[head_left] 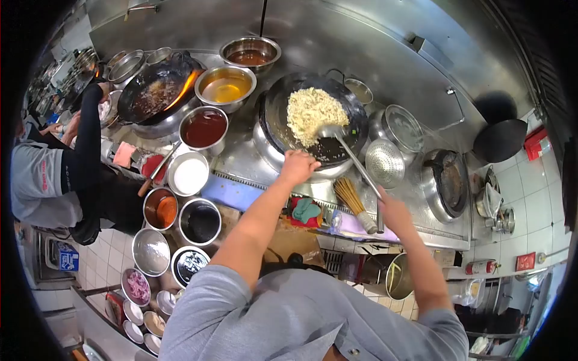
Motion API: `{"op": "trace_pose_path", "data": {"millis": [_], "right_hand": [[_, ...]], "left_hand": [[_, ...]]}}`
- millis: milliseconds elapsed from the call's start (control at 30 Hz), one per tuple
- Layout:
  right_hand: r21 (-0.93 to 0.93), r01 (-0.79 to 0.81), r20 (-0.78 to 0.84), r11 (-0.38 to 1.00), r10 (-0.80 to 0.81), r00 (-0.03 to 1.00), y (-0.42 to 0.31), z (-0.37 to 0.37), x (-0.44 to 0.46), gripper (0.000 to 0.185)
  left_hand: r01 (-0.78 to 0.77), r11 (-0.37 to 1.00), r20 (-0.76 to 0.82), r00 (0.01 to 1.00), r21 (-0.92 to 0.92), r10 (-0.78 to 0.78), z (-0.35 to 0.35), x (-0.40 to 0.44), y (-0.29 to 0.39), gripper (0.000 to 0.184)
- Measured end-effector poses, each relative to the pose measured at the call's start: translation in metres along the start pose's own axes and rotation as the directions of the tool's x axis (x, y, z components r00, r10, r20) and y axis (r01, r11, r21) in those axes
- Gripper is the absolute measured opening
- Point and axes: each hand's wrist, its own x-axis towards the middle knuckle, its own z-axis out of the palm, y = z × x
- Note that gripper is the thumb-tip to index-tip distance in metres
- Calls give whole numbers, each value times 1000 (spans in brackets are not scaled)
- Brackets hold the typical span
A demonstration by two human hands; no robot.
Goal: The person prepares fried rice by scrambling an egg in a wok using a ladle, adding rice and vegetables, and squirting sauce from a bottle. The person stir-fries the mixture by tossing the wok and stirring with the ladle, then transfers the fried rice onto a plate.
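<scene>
My left hand [301, 166] is closed on the near rim of a large black wok [278, 108]; any handle beneath it is hidden. In my right hand [394, 212] is the long metal handle of a ladle [355, 157], slanting up and left. The ladle's bowl rests at the lower right of a mound of pale yellow food [314, 111], which looks like fried rice. Dark wok surface shows below the mound. A bamboo brush [352, 198] lies near my right forearm, and a green cloth [306, 209] sits below my left hand.
Bowls of amber liquid [226, 89] and red sauce [204, 128] stand left of the wok. A perforated strainer [385, 163] lies to its right. At far left, a co-worker [51, 174] stands by another wok [158, 93] with a flame. An unused-looking wok [447, 183] sits right.
</scene>
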Motion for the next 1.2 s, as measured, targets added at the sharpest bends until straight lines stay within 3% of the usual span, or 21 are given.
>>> {"op": "trace_pose_path", "data": {"millis": [33,67,167,267,333,400,500,533,600,667,700,767,900,1000,1100,1167,1200], "right_hand": [[32,-10,-24,999,11,1000,-10,30,31,48],[63,-11,-49,998,14,999,-26,39,48,47],[53,117,2,992,-117,993,-35,26,19,47],[85,66,120,994,-76,990,-24,-18,-18,47],[177,271,21,946,-279,960,-20,-19,-8,48],[252,124,0,960,-129,992,-61,17,67,50],[277,154,-40,948,-148,988,-67,51,75,50],[341,202,-68,918,-190,979,-50,53,59,51],[277,125,69,953,-150,986,-23,11,9,52],[290,244,29,925,-264,964,32,-4,-15,52],[291,247,34,924,-268,963,29,-11,-12,52],[93,208,86,974,-216,973,20,-26,9,50],[220,144,-71,965,-131,989,-35,38,99,47],[262,114,73,958,-137,988,-40,15,67,50],[221,288,-11,932,-293,956,9,-26,25,49],[299,30,308,954,-126,943,13,-62,16,47],[370,78,236,926,-174,956,13,-47,29,45]], "left_hand": [[44,999,57,997,1,-44,-8,3,3,32],[90,996,215,973,0,-88,-16,6,4,34],[102,995,182,978,5,-101,-15,6,5,34],[157,987,140,977,32,-160,-13,7,10,34],[193,980,147,969,38,-197,-11,2,11,34],[182,982,241,952,50,-189,-23,8,13,34],[183,983,235,954,22,-183,-20,1,13,34],[174,985,213,962,-2,-170,-20,4,11,34],[174,985,169,971,-2,-172,-15,2,11,34],[172,984,111,980,-43,-166,-10,1,7,35],[179,983,113,978,-42,-173,-8,0,5,35],[155,985,147,979,-76,-143,-3,5,1,35],[113,992,145,982,54,-120,-14,3,7,35],[153,987,159,974,47,-159,-15,-2,11,37],[225,974,151,963,3,-223,-10,2,9,35],[208,977,82,976,-42,-204,-2,-5,8,31],[218,971,25,976,-97,-216,0,-7,11,31]]}}
